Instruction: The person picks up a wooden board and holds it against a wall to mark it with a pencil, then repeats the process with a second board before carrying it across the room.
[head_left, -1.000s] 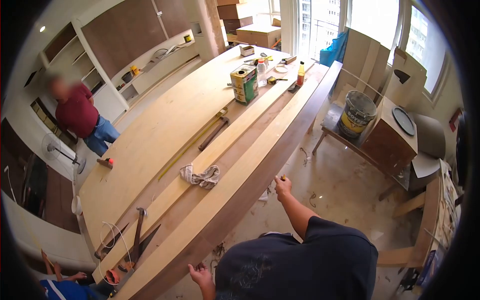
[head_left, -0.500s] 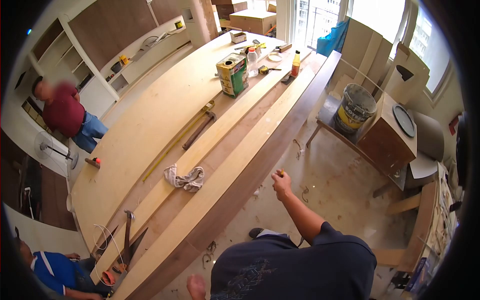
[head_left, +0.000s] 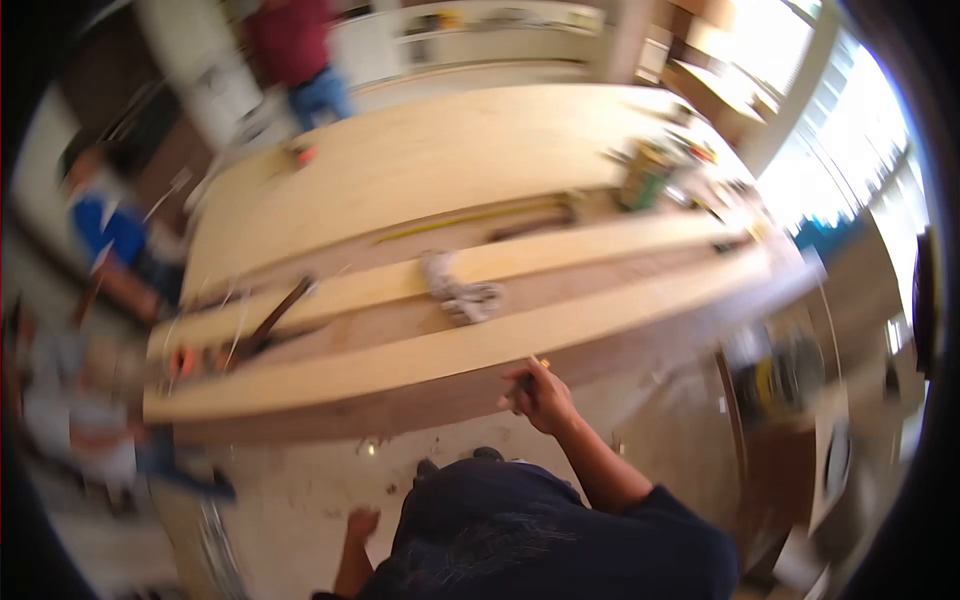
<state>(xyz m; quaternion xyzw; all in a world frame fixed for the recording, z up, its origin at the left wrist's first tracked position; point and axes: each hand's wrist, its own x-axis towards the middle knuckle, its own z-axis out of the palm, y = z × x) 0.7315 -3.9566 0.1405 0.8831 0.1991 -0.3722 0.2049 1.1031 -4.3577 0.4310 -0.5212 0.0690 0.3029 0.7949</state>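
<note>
Pale and smooth, the table (head_left: 350, 190) fills the middle of the frame, and its long strips (head_left: 450, 350) are parted by browner bands (head_left: 590, 288). Before the dark front edge (head_left: 390, 408), near the centre, the right hand (head_left: 542, 398) is raised, with fingers curled around a small object (head_left: 545, 363). Only its yellowish tip shows well; the close grip seems suited to a thin, light thing. Whether this hand touches the edge, I cannot tell. At lower left of centre, the left hand (head_left: 362, 522) hangs beside the dark shirt (head_left: 520, 530); blur hides how far its fingers are bent, and I cannot tell if it holds anything. Soft and crumpled, a cloth (head_left: 465, 298) lies across the middle strip. Left of it a hammer (head_left: 280, 312) lies slanted, and behind runs a thin yellow tape (head_left: 455, 224); both lie away from the edge, probably so that they do not fall. At upper right stands a boxy tin (head_left: 645, 178).
</note>
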